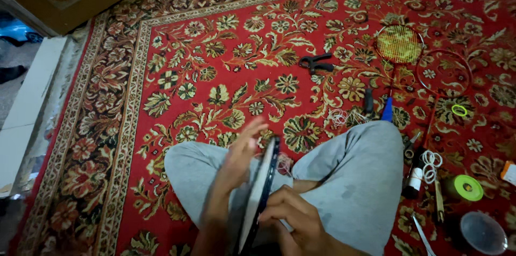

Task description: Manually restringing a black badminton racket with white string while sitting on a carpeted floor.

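Over the crossed legs in grey trousers (355,180), the hands work on a dark racket frame (263,191) held on edge between the knees. The right hand (293,221) closes around the lower part of the frame, fingers curled on its rim; the left hand (239,162) is raised beside the upper rim with fingers spread and blurred, apparently touching or just beside it — whether it pinches a string cannot be told. A little pale string shows at the frame's right side, yet how much of the head is strung cannot be read from this edge-on view, so the stringing looks under way rather than finished.

Farther out on the red patterned carpet (215,46) lie the other things: a black clamp tool (316,63), a loose coil of thin string (339,117), and a racket with yellow strings (399,44) beside an unstrung red racket (444,73). To the right sit a small green ring (459,109), a white coil (429,164), a roll of green tape (464,187) and a clear round lid (482,232) — none of them touched now.
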